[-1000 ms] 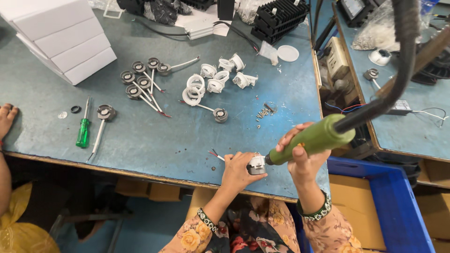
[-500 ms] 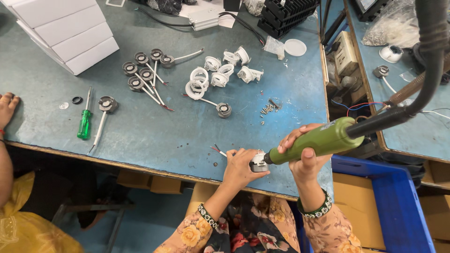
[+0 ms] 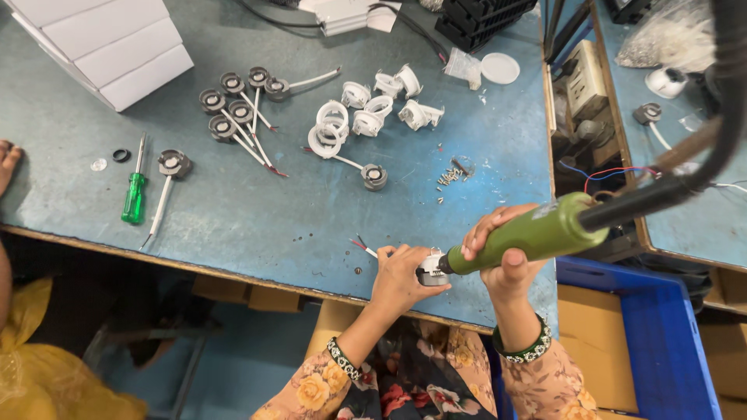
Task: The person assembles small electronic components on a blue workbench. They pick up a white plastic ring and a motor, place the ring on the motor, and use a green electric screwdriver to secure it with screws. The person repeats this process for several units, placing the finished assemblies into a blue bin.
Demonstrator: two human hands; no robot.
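My left hand [image 3: 398, 278] grips a small round lamp holder [image 3: 430, 269] with thin red and white wires trailing left, at the near edge of the blue worktable [image 3: 257, 210]. My right hand [image 3: 499, 253] holds a green powered screwdriver [image 3: 537, 233], its tip pressed into the lamp holder. A thick black cable [image 3: 685, 179] runs from the tool up to the right. A small pile of loose screws [image 3: 449, 177] lies just beyond my hands.
White ring housings [image 3: 366, 113] and several grey wired holders [image 3: 233, 109] lie mid-table, one more [image 3: 374, 176] nearer. A green hand screwdriver [image 3: 134, 196] and another holder [image 3: 174, 165] sit left, white boxes [image 3: 101, 43] far left. Another person's hand [image 3: 8, 163] rests at the left edge. A blue crate [image 3: 646, 342] stands right.
Both hands and the tool stay on the lamp holder at the table's near edge; only the camera view has shifted slightly.
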